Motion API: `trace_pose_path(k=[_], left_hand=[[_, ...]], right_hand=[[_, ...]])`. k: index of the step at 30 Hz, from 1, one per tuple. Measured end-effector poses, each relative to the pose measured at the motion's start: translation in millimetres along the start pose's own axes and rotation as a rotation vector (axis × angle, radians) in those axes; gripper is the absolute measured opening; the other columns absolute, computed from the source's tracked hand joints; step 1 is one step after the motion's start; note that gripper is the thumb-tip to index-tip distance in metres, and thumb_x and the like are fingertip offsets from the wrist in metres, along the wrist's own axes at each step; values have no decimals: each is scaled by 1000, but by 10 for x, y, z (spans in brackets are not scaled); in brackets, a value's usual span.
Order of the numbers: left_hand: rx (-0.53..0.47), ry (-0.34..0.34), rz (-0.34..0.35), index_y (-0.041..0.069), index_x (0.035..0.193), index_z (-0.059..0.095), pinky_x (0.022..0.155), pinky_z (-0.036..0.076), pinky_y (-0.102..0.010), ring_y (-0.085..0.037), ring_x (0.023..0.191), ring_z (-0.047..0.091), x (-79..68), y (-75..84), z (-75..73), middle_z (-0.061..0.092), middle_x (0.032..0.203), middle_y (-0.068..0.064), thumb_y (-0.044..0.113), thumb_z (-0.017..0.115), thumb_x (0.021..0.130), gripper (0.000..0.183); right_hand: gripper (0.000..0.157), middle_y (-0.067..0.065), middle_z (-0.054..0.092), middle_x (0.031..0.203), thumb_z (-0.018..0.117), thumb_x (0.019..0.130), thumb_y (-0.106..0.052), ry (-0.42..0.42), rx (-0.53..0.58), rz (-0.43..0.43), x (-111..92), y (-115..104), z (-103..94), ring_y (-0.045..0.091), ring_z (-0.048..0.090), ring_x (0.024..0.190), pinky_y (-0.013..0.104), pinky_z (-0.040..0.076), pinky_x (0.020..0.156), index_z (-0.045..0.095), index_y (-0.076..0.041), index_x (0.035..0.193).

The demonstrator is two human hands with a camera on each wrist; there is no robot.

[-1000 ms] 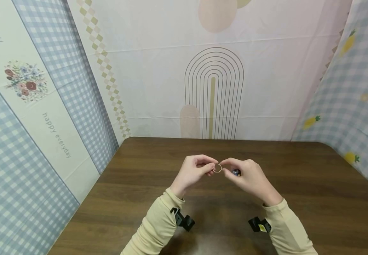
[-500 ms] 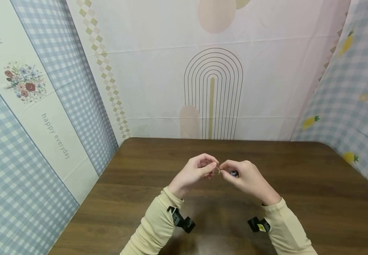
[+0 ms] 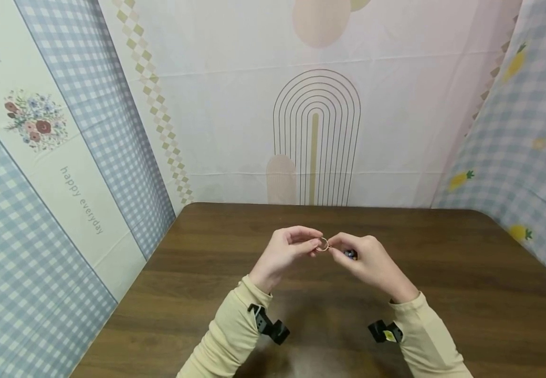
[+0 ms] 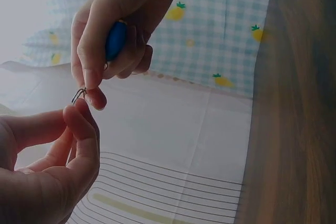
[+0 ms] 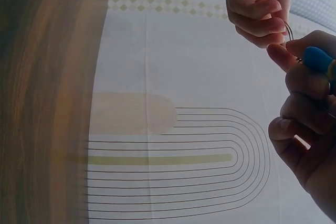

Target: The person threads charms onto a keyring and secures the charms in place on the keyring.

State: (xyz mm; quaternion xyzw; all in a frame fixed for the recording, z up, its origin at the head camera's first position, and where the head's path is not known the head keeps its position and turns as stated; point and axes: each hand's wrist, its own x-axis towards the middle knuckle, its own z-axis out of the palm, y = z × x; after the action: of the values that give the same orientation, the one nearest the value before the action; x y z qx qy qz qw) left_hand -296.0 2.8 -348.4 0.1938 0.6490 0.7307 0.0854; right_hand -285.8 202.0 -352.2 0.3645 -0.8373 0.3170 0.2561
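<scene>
My left hand [image 3: 277, 257] pinches a thin gold-coloured key ring [image 3: 328, 245] between thumb and fingertips. In the left wrist view the ring shows as two close wire loops, partly covered by the fingers. Opposite, my right hand [image 3: 372, 265] pinches at the ring's other side with thumb and index finger. A small blue pendant [image 4: 116, 41], smooth and rounded, lies inside the curled right fingers. In the right wrist view, a small metal link [image 5: 299, 60] shows between the pendant and the right fingertips, right by the ring. Both hands are raised over the table.
A dark brown wooden table [image 3: 197, 252] lies beneath the hands. Behind it hangs a pale printed cloth [image 3: 230, 131], with checked cloths at the left and right sides. Black wrist cameras [image 3: 268, 324] sit on both sleeves.
Half a second ago the fingertips were closer together and covered more of the ring. Now the hands are slightly raised, and the ring shows more fully between them.
</scene>
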Motion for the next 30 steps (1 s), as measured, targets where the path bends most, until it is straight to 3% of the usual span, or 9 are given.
trace_pose_path(k=[8,14,25,28,30], left_hand=[[6,-75,-39,-16,113,62,67,50,-19,-4,74,65,8,-14,-16,70,81,6,-2,61,91,26],[29,-134,-21,-18,112,60,67,50,-19,-3,73,62,-3,-13,-21,68,79,8,-2,60,91,26],[81,-95,-63,-10,121,56,75,52,-24,-5,78,64,-49,65,-27,66,84,6,0,62,90,33],[74,-88,-48,-10,120,57,76,53,-25,-5,79,66,-53,59,-19,67,87,0,-5,62,87,33],[69,-73,-33,-13,119,57,74,53,-24,-4,77,66,-46,40,-17,71,92,-12,-6,61,87,32]], right_hand=[[16,-11,67,70,67,84,0,-28,35,-10,-14,7,-28,-8,47,58,12,41,53,70,-16,87],[17,-10,69,73,67,85,0,-67,85,-16,-20,31,-39,-7,49,59,13,42,53,70,-16,88],[16,-9,70,75,67,87,-3,-119,110,17,-17,16,-50,-6,52,61,18,46,54,69,-14,99],[17,-9,69,74,68,87,-3,-102,101,20,-18,-6,-39,-6,51,60,18,45,53,68,-13,100],[16,-9,70,75,68,87,-3,-87,92,21,-20,-16,-33,-6,50,60,17,45,52,69,-13,100]])
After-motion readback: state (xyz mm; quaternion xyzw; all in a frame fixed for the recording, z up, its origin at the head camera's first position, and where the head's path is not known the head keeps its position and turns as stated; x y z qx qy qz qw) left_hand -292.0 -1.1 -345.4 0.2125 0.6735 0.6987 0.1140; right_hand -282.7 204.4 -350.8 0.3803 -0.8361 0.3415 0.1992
